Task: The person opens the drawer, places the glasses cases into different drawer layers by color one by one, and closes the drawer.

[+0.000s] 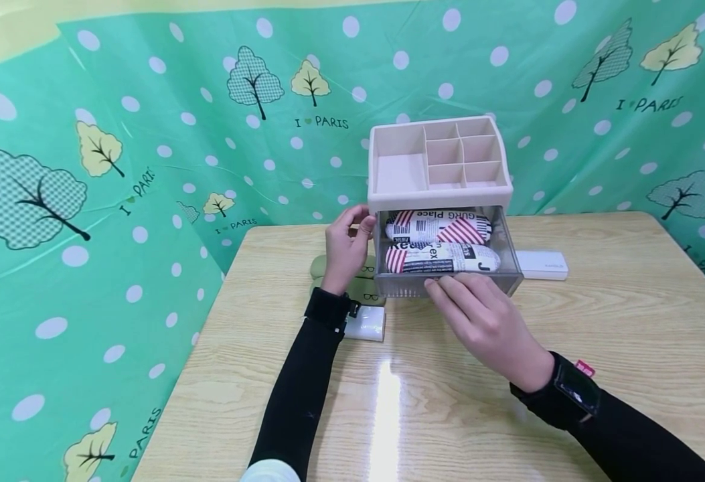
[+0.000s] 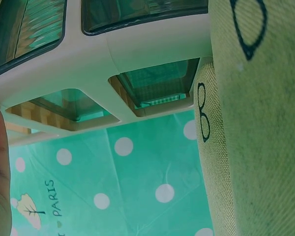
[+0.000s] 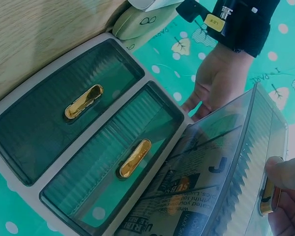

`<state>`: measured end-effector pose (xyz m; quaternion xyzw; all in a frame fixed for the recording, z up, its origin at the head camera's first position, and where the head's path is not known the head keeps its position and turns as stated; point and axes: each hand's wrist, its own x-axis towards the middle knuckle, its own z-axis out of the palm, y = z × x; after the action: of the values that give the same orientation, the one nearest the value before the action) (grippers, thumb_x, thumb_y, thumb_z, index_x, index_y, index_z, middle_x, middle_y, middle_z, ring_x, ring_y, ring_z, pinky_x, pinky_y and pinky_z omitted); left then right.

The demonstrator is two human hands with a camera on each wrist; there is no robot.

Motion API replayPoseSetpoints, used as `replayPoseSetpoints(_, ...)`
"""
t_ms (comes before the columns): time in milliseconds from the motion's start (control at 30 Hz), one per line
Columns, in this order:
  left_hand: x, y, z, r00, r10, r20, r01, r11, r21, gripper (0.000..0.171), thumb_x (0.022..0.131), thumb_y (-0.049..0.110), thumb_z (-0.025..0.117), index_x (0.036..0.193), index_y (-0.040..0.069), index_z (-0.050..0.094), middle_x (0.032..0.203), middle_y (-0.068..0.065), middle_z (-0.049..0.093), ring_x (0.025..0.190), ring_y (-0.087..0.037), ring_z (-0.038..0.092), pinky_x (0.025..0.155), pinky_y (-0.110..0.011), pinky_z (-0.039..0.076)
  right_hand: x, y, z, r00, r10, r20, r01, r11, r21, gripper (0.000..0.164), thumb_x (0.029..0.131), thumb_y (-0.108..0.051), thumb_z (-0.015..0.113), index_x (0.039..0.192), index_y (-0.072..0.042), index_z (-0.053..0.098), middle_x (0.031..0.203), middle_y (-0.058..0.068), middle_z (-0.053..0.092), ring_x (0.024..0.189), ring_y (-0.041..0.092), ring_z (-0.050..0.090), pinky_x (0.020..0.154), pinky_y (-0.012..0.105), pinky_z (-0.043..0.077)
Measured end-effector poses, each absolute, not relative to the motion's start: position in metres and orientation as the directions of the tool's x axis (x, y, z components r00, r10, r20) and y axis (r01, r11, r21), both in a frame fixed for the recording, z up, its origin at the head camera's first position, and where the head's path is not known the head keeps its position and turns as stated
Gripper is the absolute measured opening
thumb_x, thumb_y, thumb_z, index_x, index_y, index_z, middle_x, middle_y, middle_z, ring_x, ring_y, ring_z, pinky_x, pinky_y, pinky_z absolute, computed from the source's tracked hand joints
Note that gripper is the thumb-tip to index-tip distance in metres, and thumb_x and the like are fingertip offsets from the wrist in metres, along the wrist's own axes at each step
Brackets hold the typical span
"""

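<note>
Right grip (image 1: 487, 325) holding drawer (image 1: 408, 286), extended; cases (image 1: 445, 258) inside

See-through ribbed plastic drawer (image 3: 238, 167), shiny metallic handle (image 3: 269, 197), woven-looking case (image 2: 265, 123), glossy wood-grain table (image 1: 479, 415)

- The left forearm (image 1: 298, 388) is extended forward from the lower edge of the head view, covered by a black sleeve.
- The left wrist (image 1: 328, 309) is wrapped in a black strap.
- The left hand (image 1: 347, 249) is held farther forward than the right, its thumb side turned upward, its fingers pointed ahead.
- The right forearm (image 1: 641, 435), also black-sleeved, is angled in from the lower right corner.
- The right wrist (image 1: 560, 393) is likewise strapped.
- The right hand (image 1: 485, 321) is held back-up, its thumb (image 3: 285, 172) and fingers (image 3: 285, 216) bent into a pinch.
</note>
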<state>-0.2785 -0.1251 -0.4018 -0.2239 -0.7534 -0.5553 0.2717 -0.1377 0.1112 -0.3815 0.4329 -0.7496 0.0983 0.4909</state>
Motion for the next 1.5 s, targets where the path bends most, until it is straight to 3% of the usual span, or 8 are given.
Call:
replayPoseSetpoints(567,-0.280,-0.126,-0.403,-0.733,0.044,0.679,0.661,0.283,0.695,0.028,0.101,0.021,0.063,0.119,0.000,0.068,0.105,-0.013,0.071,0.089,-0.021,0.068,0.069,-0.027,0.063,-0.149,0.112,-0.375,-0.188,-0.546,0.816,-0.748,0.618,0.241,0.026,0.106,0.003,0.047,0.116,0.011,0.070,0.102,0.025,0.068,0.087,0.039,0.060,0.072,0.045,0.057)
replayPoseSetpoints(1067,-0.278,-0.124,-0.400,-0.741,0.041,0.670,0.650,0.292,0.701,0.028,0.101,0.021,0.062,0.118,-0.001,0.069,0.104,-0.013,0.071,0.087,-0.021,0.069,0.069,-0.027,0.062,-0.158,0.112,-0.370,-0.187,-0.532,0.826,-0.747,0.623,0.233,0.025,0.105,0.005,0.048,0.116,0.011,0.069,0.102,0.024,0.067,0.088,0.040,0.060,0.074,0.047,0.055)
replayPoseSetpoints(1500,-0.278,-0.125,-0.401,-0.740,0.044,0.671,0.653,0.290,0.700,0.030,0.102,0.022,0.061,0.118,-0.002,0.068,0.103,-0.014,0.070,0.087,-0.022,0.068,0.069,-0.029,0.063,-0.170,0.113,-0.369,-0.246,-0.541,0.804,-0.731,0.648,0.212,0.029,0.106,0.005,0.041,0.117,0.012,0.068,0.105,0.026,0.067,0.090,0.041,0.059,0.078,0.049,0.055)
